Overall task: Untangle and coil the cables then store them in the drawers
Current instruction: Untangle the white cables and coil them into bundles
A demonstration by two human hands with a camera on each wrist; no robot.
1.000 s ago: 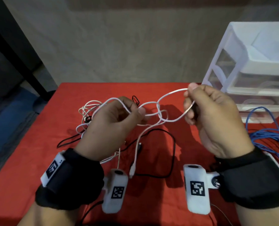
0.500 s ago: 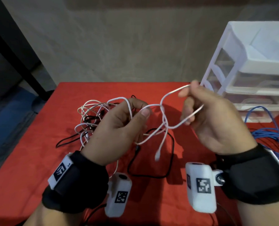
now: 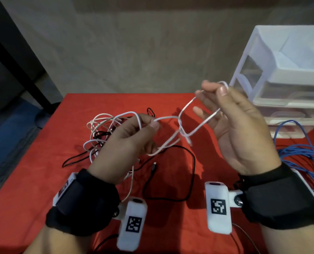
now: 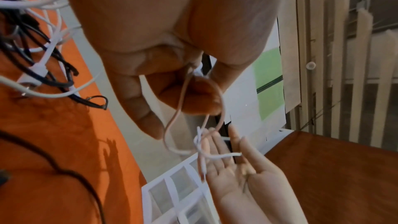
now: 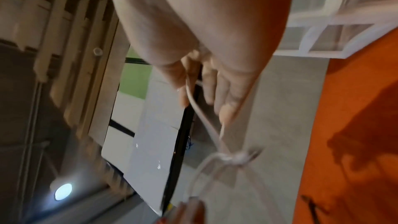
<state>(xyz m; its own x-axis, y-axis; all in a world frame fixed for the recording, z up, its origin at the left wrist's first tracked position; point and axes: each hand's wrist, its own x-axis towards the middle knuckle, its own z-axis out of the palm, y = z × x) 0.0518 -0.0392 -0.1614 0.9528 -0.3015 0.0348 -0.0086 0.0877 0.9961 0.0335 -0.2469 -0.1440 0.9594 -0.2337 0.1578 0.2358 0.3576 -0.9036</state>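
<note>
A thin white cable (image 3: pixel 182 132) is stretched in the air between my hands, with a small knot in the middle, also seen in the left wrist view (image 4: pixel 200 149) and the right wrist view (image 5: pixel 234 157). My left hand (image 3: pixel 151 123) pinches it between thumb and fingers (image 4: pixel 200 74). My right hand (image 3: pixel 213 92) is higher and to the right, fingers straight and spread (image 4: pixel 228 159); the cable's loop is hooked over the thumb and runs across the fingers. The cable's far end leads into a tangle of white and black cables (image 3: pixel 101 132) on the red tablecloth (image 3: pixel 33 180).
A clear plastic drawer unit (image 3: pixel 281 74) stands at the back right. Beside it a heap of blue cable (image 3: pixel 303 158) lies by my right wrist. A loose black cable (image 3: pixel 191 173) loops on the cloth below my hands.
My right hand has spread its fingers and lifted up and right, drawing the loop out. The knot has pulled smaller and the dangling plug end has risen.
</note>
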